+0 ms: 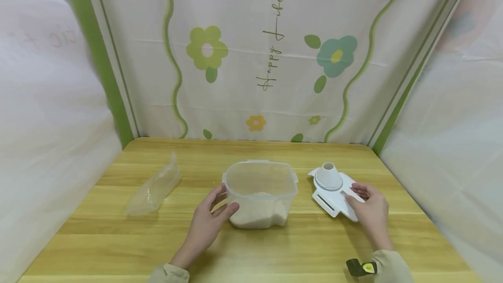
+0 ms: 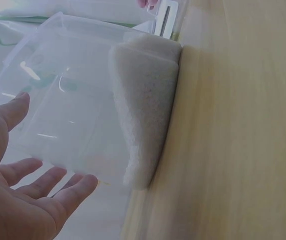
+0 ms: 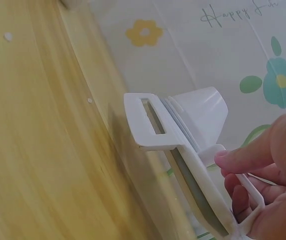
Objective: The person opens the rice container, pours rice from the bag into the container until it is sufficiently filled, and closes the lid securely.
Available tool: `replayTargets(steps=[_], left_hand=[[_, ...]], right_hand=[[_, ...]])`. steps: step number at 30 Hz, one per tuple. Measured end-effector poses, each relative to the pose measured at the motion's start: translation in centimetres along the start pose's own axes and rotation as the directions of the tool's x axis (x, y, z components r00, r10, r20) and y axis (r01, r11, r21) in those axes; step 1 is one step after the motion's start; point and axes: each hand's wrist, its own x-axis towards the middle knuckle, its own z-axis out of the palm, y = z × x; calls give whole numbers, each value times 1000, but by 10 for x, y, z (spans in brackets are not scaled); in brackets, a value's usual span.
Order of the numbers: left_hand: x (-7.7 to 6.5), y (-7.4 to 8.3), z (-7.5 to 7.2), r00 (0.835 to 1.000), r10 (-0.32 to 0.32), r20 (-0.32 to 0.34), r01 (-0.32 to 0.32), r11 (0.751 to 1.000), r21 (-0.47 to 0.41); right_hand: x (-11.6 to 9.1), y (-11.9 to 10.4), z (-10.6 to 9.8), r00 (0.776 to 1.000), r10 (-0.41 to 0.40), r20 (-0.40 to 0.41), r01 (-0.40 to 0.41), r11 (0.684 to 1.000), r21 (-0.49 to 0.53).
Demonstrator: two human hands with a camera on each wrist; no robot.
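Note:
A clear plastic container (image 1: pixel 257 187) without its lid stands upright mid-table, its bottom part filled with fine white grains (image 2: pixel 150 90) that look like rice. My left hand (image 1: pixel 212 213) is at its left side, thumb toward the front and fingers spread beside the wall; whether the fingertips press on it is hard to tell. To the right, my right hand (image 1: pixel 370 206) grips the edge of a white lid (image 1: pixel 339 198) with a cone-shaped spout. The right wrist view has this lid (image 3: pixel 198 175) tilted above the table, thumb and fingers pinching its rim.
A crumpled clear plastic bag (image 1: pixel 155 189) lies on the left of the wooden table (image 1: pixel 98 230). A few stray white grains (image 3: pixel 8 36) are scattered on the tabletop. A flowered curtain (image 1: pixel 243 56) hangs behind, with white sheets at both sides.

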Motion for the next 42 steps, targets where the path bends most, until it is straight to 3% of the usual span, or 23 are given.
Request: replayTargets(steps=[16, 33, 42], left_hand=[[1, 0, -1, 1000, 17, -4, -17, 1000, -1], [-1, 3, -6, 999, 26, -28, -25, 999, 27], [0, 3, -5, 999, 31, -14, -31, 999, 24]], right_hand=[[0, -10, -1, 999, -33, -29, 34, 999, 20], [-2, -21, -2, 999, -48, 11, 47, 993, 112], [-2, -26, -10, 998, -52, 18, 51, 996, 71]])
